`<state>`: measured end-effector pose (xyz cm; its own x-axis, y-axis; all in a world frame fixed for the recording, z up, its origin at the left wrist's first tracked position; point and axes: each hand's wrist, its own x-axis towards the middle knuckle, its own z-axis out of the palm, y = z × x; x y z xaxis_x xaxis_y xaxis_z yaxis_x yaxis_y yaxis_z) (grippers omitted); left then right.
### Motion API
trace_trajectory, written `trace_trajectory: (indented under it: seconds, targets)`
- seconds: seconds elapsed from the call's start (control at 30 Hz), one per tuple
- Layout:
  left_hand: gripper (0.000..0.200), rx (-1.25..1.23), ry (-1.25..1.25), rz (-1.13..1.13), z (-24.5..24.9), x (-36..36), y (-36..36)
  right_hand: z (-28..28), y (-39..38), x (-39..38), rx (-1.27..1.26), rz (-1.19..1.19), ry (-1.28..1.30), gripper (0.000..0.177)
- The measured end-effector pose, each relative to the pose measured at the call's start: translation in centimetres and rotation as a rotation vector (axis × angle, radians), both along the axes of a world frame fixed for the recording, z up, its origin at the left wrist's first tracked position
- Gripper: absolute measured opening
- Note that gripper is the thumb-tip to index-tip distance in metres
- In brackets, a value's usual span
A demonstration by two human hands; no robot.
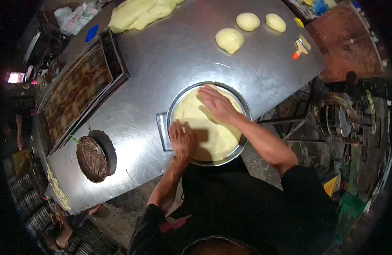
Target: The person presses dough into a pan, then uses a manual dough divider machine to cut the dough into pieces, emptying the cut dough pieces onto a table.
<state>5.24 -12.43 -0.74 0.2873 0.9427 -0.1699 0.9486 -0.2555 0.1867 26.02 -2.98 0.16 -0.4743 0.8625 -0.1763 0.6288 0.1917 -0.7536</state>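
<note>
Pale yellow dough (219, 138) lies spread out flat inside a round metal pan (245, 102) at the table's front edge. My left hand (182, 139) rests on the dough at the pan's left side, its fingers stretched toward the rim. On the upper part of the dough lies my right hand (217, 103), flat with fingers extended. Neither hand grips anything. A metal piece (163, 131), perhaps a tray or handle, shows beside the pan's left edge, partly hidden under it.
A large dough mass (140, 13) and several dough balls (229, 41) sit at the back. To the right lies a brush (301, 47). At left are a dark baking tray (79, 91), a blue scraper (91, 33) and a bowl of brown paste (91, 159).
</note>
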Motion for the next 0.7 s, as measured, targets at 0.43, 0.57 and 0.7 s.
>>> trace_trajectory:
  seconds: [0.43,0.57,0.7]
  targets:
    - [0.038,0.342,-0.355,0.056,0.4,-3.6,11.6,-1.1,2.8,-3.3,0.269,0.062,-0.299,0.061]
    - [0.03,0.022,-0.477,0.316,-2.5,-5.0,10.4,-2.0,-1.2,-8.0,0.364,0.169,-0.35,0.063]
    - [0.032,-0.194,-0.749,0.321,-0.5,-5.5,10.3,1.1,0.6,-9.4,-0.095,0.53,-0.23,0.073]
